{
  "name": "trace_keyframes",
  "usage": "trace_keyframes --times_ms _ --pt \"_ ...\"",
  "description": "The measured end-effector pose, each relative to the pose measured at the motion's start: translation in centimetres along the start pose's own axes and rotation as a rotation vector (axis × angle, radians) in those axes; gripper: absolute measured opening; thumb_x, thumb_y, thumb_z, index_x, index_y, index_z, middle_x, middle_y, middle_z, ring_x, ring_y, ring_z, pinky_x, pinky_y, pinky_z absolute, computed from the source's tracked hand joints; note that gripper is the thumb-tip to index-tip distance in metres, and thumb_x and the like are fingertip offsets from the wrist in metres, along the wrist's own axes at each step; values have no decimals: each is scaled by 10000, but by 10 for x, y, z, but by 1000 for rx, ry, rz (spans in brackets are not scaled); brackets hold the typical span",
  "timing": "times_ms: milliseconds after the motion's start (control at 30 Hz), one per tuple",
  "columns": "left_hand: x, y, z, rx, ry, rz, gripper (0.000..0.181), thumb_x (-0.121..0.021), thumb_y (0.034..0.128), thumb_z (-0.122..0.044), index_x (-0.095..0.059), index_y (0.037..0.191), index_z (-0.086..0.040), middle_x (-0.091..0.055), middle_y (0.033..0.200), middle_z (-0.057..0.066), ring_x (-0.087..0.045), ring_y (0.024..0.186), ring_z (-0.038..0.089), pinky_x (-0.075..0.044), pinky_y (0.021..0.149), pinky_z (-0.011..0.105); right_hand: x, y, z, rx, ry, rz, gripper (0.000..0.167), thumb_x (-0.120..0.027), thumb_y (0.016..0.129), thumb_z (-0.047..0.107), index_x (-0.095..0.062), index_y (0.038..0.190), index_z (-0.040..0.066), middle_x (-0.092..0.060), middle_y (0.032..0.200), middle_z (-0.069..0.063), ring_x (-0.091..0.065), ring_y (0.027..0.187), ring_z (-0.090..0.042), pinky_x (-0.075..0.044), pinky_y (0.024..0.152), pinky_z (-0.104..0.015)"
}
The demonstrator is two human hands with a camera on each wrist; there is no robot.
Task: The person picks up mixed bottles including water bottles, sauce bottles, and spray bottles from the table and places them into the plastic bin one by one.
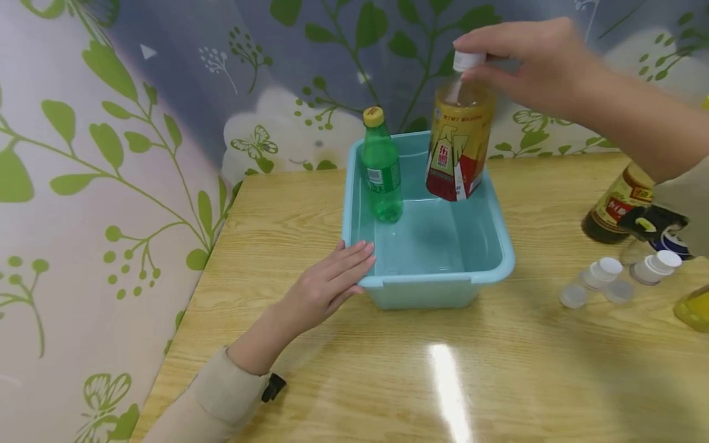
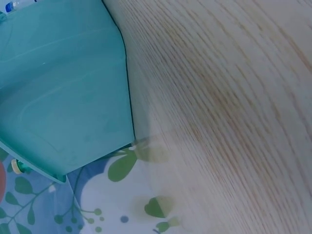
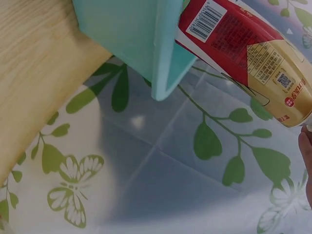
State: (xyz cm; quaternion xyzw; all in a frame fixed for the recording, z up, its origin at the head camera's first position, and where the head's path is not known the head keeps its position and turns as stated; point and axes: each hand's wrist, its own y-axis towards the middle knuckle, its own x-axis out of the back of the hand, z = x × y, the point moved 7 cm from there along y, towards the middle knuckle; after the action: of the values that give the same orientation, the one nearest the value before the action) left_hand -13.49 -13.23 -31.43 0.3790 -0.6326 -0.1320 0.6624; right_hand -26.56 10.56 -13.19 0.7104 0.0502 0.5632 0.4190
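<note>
My right hand [image 1: 545,64] pinches the white cap of a drink bottle [image 1: 461,144] with a yellow and red label. The bottle hangs above the right side of a light blue plastic basin [image 1: 429,280]. In the right wrist view, the label of the drink bottle [image 3: 243,58] shows a barcode, beside the basin's rim [image 3: 161,73]. My left hand [image 1: 324,283] rests on the basin's near left corner with its fingers straight. Inside the basin, a green bottle [image 1: 382,166] with a yellow cap stands against the left wall.
On the table [image 1: 293,227], a dark sauce bottle [image 1: 615,206] stands at the right, partly behind my forearm. Small clear bottles with white caps [image 1: 604,271] are near it. A bottle of yellow liquid [image 1: 695,307] is cut off at the right edge. A patterned curtain [image 1: 310,74] hangs behind.
</note>
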Motion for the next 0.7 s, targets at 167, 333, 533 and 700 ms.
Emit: trace_keyframes --times_ms 167,333,533,700 --pt "1 -1 0 0 -2 0 399 -486 992 -237 -586 1245 55 -556 1315 198 -468 1297 257 -379 1069 470 -18 -1 -1 -26 28 39 385 -706 821 20 -632 1199 3 -647 1178 -173 -632 1006 -362 -502 870 -492" --pt "1 0 -1 -7 10 -6 423 -440 1006 -264 -602 1220 63 -563 1307 197 -476 1290 260 -380 1069 467 -38 0 1 -19 78 86 390 -718 808 13 -631 1187 -13 -652 1159 -186 -640 988 -368 -518 834 -511" --pt "-1 1 -1 -11 11 -9 422 -447 1005 -259 -613 1196 78 -570 1294 204 -478 1288 260 -374 1073 466 -62 -5 0 -75 98 229 396 -721 825 65 -631 1207 15 -647 1174 -191 -652 948 -369 -538 776 -525" --pt "-1 0 -1 -9 13 -17 430 -433 1008 -265 -610 1201 76 -568 1296 202 -472 1294 259 -370 1076 468 -81 -9 0 -126 72 376 369 -702 857 133 -637 1212 55 -653 1170 -168 -630 1003 -355 -526 799 -533"
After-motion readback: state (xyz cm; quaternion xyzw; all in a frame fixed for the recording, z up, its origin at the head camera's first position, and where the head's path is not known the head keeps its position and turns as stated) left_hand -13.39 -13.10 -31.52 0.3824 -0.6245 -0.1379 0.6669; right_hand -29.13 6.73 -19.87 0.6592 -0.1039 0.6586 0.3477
